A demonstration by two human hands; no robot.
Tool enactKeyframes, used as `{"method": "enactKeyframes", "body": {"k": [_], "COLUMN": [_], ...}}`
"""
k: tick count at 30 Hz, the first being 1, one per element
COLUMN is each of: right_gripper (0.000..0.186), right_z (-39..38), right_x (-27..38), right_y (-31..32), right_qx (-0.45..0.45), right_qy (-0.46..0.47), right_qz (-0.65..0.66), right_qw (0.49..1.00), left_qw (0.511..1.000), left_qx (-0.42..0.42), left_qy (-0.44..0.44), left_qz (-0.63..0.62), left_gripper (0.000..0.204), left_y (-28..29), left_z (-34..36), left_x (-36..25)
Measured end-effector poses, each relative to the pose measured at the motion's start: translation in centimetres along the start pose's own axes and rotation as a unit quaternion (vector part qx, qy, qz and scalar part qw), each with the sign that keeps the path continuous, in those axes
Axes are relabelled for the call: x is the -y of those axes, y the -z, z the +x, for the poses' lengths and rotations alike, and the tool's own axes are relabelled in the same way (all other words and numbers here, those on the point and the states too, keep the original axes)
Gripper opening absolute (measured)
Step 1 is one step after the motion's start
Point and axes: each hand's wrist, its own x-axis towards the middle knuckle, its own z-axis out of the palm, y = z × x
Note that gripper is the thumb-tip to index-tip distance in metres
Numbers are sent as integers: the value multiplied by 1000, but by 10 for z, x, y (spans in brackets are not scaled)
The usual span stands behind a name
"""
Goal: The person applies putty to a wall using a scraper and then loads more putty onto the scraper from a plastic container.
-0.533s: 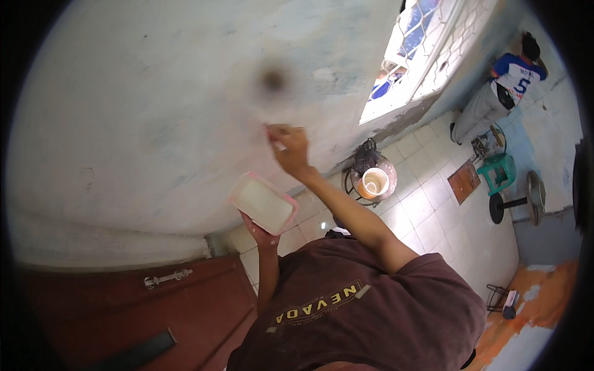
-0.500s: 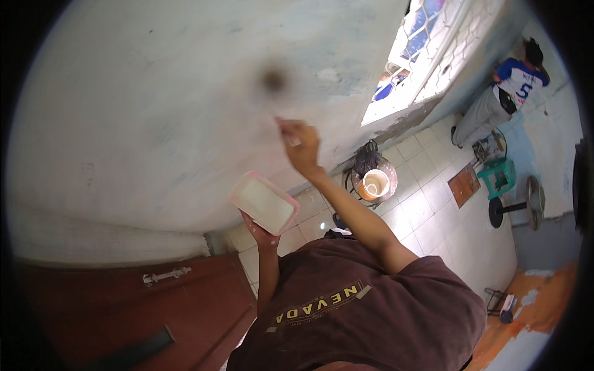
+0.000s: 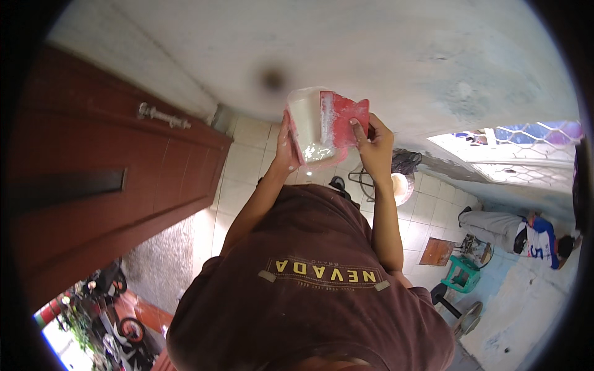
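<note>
**Wet filler held overhead, close to a spill**

A dark red door point(image 3: 111, 179) stands at left. The left hand point(image 3: 286, 151) cups a pink tray point(image 3: 307, 133) of white filler from below, fingers wrapped round its edge, just under the grey ceiling point(image 3: 383, 55). The right hand point(image 3: 371, 139) pinches a red scraper point(image 3: 345, 114) against the tray's rim. Tilted this steeply, the paste could slide out onto the brown shirt point(image 3: 309, 284) or the tiled floor point(image 3: 247, 161).

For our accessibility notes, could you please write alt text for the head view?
Two hands hold a pink tray of white paste near a grey wall: the left hand grips the tray, the right hand presses a red scraper into it. A brown door stands to the left.
</note>
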Motion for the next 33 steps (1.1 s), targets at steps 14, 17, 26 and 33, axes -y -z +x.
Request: {"method": "enactKeyframes", "body": {"k": [14,17,26,33], "right_gripper": [10,11,11,11], "right_z": [-30,-20,-26,-31], "right_x": [19,24,51,47], "right_y": [-134,-144,-164,-169], "right_qx": [150,148,157,199], "right_qy": [172,180,195,230], "right_qz": [-227,-224,-220,-220], "right_qw": [947,946,943,927], "left_qw": [996,994,992,991], "left_qx": [-16,-24,-34,-15], "left_qy": [-41,-46,-50,-60], "left_qz": [-75,-99,-107,-123], "left_gripper": [71,72,71,74], "left_y": [45,53,62,69], "left_z": [-64,-74,-93,-87], "left_x": [-50,-59,-66,-73]}}
